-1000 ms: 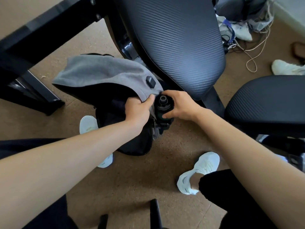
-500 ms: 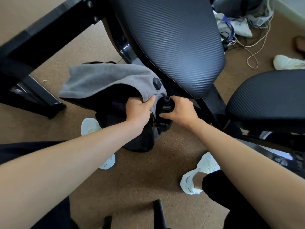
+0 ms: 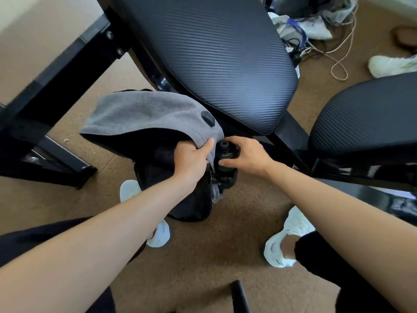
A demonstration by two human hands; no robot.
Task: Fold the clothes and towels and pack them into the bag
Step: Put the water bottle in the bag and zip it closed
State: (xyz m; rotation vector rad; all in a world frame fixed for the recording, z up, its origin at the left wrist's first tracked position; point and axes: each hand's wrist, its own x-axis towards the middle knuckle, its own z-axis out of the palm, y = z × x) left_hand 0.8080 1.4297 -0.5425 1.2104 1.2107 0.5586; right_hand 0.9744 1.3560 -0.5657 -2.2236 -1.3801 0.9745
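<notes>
Head view, looking straight down at the floor [image 3: 225, 256]. Left hand [image 3: 191, 160] reaching forward on a long straight arm, fingers curled tight around the edge of the grey flap [image 3: 146, 114] of the bag [image 3: 187, 204], thumb pressed on top of the fabric. Right hand [image 3: 247, 155] coming in from the other side, fingers wrapped around a dark bottle [image 3: 225, 152] tucked at the bag's side, thumb low against it. Bag sitting on the floor between two white sneakers, right under the front edge of a black chair seat [image 3: 214, 53]. Flap lifted, but inside just a dark pocket, contents impossible to make out, no clothes or towels clearly visible in there. Bottle mostly covered by the hand, only cap and neck showing. Second chair [image 3: 365, 114] cut off at right. Tangle of cables and white stuff up top, too blurry to name.
</notes>
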